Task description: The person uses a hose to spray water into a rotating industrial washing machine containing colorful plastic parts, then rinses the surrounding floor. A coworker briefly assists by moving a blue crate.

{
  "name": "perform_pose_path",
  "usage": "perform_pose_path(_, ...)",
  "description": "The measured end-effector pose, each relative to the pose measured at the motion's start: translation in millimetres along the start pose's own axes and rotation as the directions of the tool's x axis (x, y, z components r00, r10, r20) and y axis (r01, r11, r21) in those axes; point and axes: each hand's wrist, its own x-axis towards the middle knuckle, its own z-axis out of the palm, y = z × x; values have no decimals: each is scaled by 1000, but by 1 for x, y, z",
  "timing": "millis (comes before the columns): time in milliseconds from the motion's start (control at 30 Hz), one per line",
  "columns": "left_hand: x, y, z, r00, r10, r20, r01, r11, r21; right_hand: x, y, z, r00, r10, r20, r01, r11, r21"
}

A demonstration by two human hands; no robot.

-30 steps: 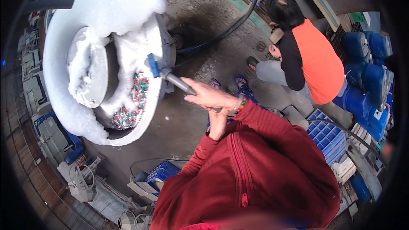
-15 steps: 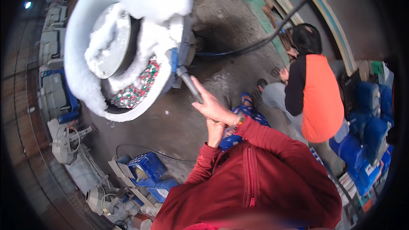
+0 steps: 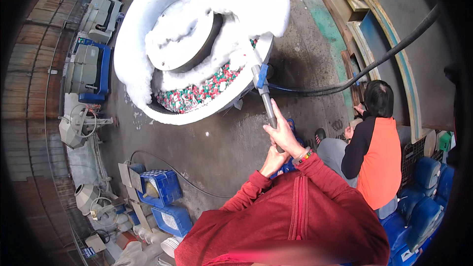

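Observation:
Both my hands are on a grey pipe (image 3: 268, 106) with a blue valve lever (image 3: 262, 75). My right hand (image 3: 286, 138) lies closed along its lower part, index finger stretched out. Just below, my left hand (image 3: 274, 161) is wrapped round the butt end, its fingers partly hidden. The pipe's far end reaches over the rim of a big round tub (image 3: 197, 114). Thick white foam (image 3: 133, 54) covers much of the tub and its round centre hub (image 3: 180, 34). Small red, green and white pieces (image 3: 202, 88) lie in the tub's channel.
A crouching person (image 3: 377, 157) in orange and black is at my right, near blue jugs (image 3: 426, 172). A thick black hose (image 3: 394, 51) crosses the right side. Blue crates (image 3: 167, 187) stand at lower left, machines (image 3: 86, 69) beyond. A thin cable (image 3: 167, 167) lies on the floor.
The view has shifted, so tub and hands sit further right in it. More of the pipe shows, reaching over the rim. My left hand now sits at the pipe's butt, below my right.

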Motion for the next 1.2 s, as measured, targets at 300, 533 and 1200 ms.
perform_pose_path(300, 51, 13, 22, 960, 35, 276, -2, 993, -118, 28, -15, -41, 988, 98, -122, -107, 992, -65)
perform_pose_path(533, 93, 50, 15, 961, 45, 272, -2, 988, -156, 78, -54, -43, 993, 81, -86, -86, 995, -47)
perform_pose_path(1200, 86, 81, 28, 986, 163, 41, -162, 986, -28, 201, -92, -57, 972, 221, 86, -236, 933, 270)
